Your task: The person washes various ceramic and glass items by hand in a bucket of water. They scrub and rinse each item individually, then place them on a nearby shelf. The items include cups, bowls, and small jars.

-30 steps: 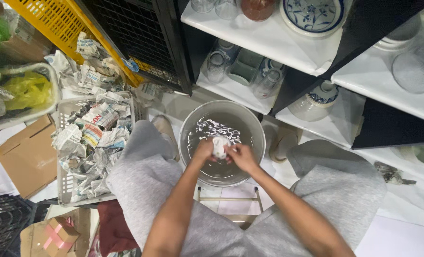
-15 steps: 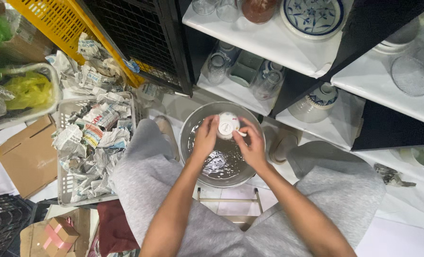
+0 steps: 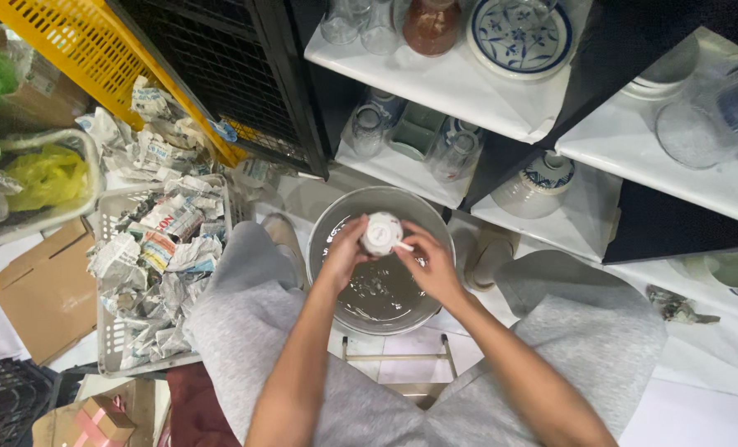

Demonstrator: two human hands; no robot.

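Cup: small white glazed ceramic cup (image 3: pixel 382 233), upturned, over round grey metal basin (image 3: pixel 435 217) of water.
Left hand (image 3: pixel 346 250): fingers grasping cup.
Right hand (image 3: pixel 426 263): fingers grasping cup.

Yellow crate (image 3: pixel 79 50) cut off top-left

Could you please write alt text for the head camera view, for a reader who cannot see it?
Seen from above, a seated person's left hand and right hand hold a small white cup upside down over a metal basin of water. A basket of crumpled newspaper stands to the left, and shelves of dishes and glasses are ahead.
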